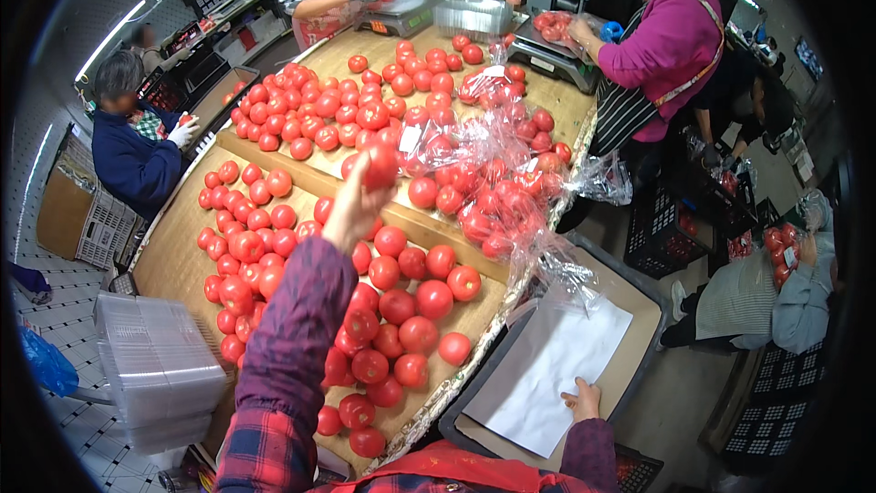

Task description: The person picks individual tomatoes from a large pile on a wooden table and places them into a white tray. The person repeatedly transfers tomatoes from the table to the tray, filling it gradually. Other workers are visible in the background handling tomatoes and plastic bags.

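My left hand [356, 209] is stretched out over the wooden divider [301, 174] of the sorting table, its fingers around a red tomato [380, 164]. Loose tomatoes [397, 306] lie below and left of it on the near side, with more on the far side. Clear plastic bags of tomatoes [503, 198] are heaped to its right, along the table's edge. My right hand [584, 399] rests at the lower edge of a white paper sheet [554, 363], its fingers slightly bent. That sheet lies in a dark crate lined with cardboard [619, 287].
Stacked clear plastic trays [161, 363] stand at the lower left. Two people work across the table beside weighing scales [395, 17], [554, 55]; one wears a purple sweater [674, 48]. Another person [137, 150] stands at left. Black crates [664, 226] and a bent-over person [753, 294] are at right.
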Motion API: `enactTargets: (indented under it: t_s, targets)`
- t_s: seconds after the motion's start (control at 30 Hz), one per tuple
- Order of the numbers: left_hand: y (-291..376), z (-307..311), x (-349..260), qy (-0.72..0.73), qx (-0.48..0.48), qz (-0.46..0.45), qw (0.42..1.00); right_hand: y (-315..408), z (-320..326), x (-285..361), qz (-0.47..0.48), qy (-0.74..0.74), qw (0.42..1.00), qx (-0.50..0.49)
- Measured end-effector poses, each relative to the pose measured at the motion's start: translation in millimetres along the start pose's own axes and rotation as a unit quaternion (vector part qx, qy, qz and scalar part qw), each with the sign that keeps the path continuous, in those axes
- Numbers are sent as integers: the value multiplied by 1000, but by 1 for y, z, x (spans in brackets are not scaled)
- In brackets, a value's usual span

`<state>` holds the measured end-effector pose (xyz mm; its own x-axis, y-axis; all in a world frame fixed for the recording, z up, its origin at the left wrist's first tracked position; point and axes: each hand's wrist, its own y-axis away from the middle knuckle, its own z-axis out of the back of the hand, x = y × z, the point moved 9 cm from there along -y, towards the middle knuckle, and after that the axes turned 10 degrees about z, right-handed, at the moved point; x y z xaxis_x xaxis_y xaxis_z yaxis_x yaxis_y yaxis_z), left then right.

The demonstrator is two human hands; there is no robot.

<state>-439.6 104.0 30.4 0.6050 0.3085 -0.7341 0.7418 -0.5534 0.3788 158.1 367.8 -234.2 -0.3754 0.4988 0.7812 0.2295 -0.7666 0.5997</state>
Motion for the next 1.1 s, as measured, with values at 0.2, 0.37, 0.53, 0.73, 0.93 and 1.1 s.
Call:
enactTargets:
  t_s: [0.2,0.37,0.53,0.73,0.93,1.1]
  targets:
    - [-2,-38,-78,-5,-31,-72,997,5,16,20,71,174,979,-82]
    - [65,-4,10,-124,31,13,992,7,30,41,215,262,937,-78]
    - [153,49,105,-122,-44,100,986,64,6,104,159,170,970,74]
    - [215,18,178,-131,-3,131,983,127,69,169,229,-39,970,76]
    - [236,-26,270,-168,98,175,965,168,204,97,181,-189,962,-83]
    - [269,-74,309,-324,123,185,919,213,277,-26,133,-359,896,-227]
